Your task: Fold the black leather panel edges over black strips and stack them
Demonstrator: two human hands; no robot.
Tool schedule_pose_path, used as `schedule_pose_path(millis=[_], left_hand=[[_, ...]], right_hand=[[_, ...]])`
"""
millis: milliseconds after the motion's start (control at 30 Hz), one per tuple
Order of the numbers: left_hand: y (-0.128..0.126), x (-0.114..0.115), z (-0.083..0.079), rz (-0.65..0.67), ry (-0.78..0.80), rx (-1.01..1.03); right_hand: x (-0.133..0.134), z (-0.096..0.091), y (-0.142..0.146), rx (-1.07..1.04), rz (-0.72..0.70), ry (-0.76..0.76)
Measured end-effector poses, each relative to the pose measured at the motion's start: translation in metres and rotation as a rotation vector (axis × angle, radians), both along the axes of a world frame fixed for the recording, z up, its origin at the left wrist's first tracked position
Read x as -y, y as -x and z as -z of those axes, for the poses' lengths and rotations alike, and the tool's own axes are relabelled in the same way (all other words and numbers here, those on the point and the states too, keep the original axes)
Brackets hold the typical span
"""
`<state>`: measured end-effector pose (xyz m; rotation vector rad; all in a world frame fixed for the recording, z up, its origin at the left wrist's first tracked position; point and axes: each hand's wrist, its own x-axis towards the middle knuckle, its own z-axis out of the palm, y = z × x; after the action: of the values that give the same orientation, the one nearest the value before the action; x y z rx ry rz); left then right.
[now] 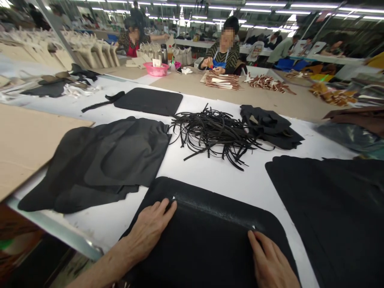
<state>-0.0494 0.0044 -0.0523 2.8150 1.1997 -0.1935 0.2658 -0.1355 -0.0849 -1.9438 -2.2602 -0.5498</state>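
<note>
A large black panel with rounded corners [210,196], looking like leather, lies on the white table in front of me. A glossy band runs across it near the far edge, with a small white mark at each end. Below the band lies a second black piece [207,248], its far edge running between the marks. My left hand [151,224] grips this piece beside the left mark, fingertips pressed down. My right hand [270,258] holds it just below the right mark; its thumb is hidden. The near part of the piece runs out of view.
Black sheets are stacked at left [120,156] and right [336,208]. Beyond the panel lie a heap of black strips [216,132], folded black pieces [270,126] and another black panel [150,101]. Across the tables, a person [225,52] works near a pink basin [156,70].
</note>
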Motion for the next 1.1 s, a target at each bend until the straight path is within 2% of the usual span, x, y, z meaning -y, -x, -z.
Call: schedule_pose_path(millis=[133, 233, 333, 433, 533, 600, 700, 767, 833, 900, 967, 1033, 1100], left_hand=[[0.003, -0.004, 0.0, -0.075, 0.029, 0.036], [0.007, -0.008, -0.005, -0.2, 0.131, 0.102], [0.015, -0.013, -0.02, -0.328, 0.281, 0.423], [0.009, -0.013, -0.044, -0.474, 0.533, 0.938], [-0.017, -0.009, -0.069, -0.557, 0.988, 1.392], [-0.04, -0.006, -0.08, -0.528, 1.24, 1.59], [-0.067, -0.004, -0.085, -0.478, 1.433, 1.724], [-0.075, -0.004, -0.081, -0.468, 1.486, 1.749], [-0.075, -0.006, -0.075, -0.472, 1.501, 1.748], [-0.069, -0.01, -0.069, -0.466, 1.499, 1.69], [-0.061, -0.016, -0.063, -0.446, 1.42, 1.537], [-0.052, -0.021, -0.059, -0.415, 1.311, 1.254], [-0.046, -0.026, -0.055, -0.392, 1.246, 0.971]], right_hand=[[0.001, -0.002, -0.002, 0.005, 0.042, -0.005], [0.0, -0.008, -0.004, -0.013, 0.136, -0.004], [0.0, -0.017, -0.005, -0.128, 0.226, 0.004], [-0.006, -0.034, 0.013, -0.507, 0.209, 0.102], [-0.025, -0.062, 0.057, -1.062, 0.12, 0.39], [-0.043, -0.08, 0.09, -1.421, 0.042, 0.598], [-0.064, -0.092, 0.129, -1.905, -0.166, 0.768], [-0.07, -0.087, 0.142, -2.115, -0.183, 0.807], [-0.07, -0.077, 0.146, -2.269, -0.105, 0.83], [-0.068, -0.068, 0.143, -2.337, 0.002, 0.837], [-0.067, -0.064, 0.134, -2.23, 0.131, 0.847], [-0.068, -0.064, 0.123, -1.973, 0.236, 0.851], [-0.069, -0.067, 0.114, -1.697, 0.282, 0.831]])
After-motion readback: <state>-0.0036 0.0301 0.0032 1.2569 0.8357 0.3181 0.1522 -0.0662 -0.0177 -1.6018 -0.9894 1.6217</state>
